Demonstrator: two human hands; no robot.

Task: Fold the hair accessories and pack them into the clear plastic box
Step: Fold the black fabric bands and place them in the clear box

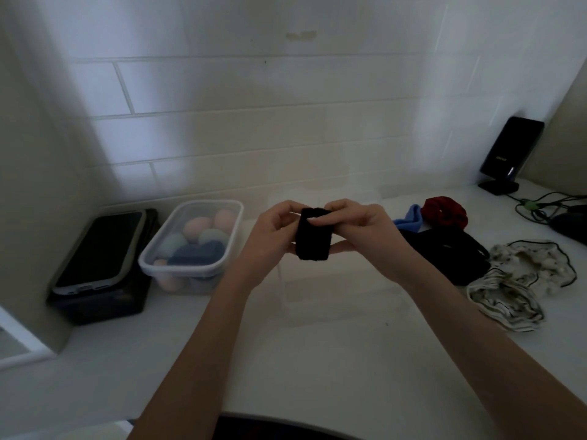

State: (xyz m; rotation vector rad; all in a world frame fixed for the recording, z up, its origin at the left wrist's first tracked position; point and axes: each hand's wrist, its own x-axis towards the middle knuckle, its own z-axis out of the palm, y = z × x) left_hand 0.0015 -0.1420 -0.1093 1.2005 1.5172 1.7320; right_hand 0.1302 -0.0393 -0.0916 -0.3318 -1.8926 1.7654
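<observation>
A folded black headband (313, 236) is held up over the middle of the white counter. My left hand (273, 230) pinches its left side and my right hand (359, 227) grips its right side, thumb on top. The clear plastic box (149, 258) stands to the left, open, with pastel rounded items and a dark blue piece inside. More hair accessories lie at the right: a blue band (409, 219), a red scrunchie (444, 214), a black fabric piece (444, 252) and white patterned scrunchies (517, 287).
A phone (98, 249) lies on a dark box (104, 300) beside the left wall. A black device on a stand (511, 154) and cables (546, 204) occupy the back right corner. A tiled wall runs behind the counter.
</observation>
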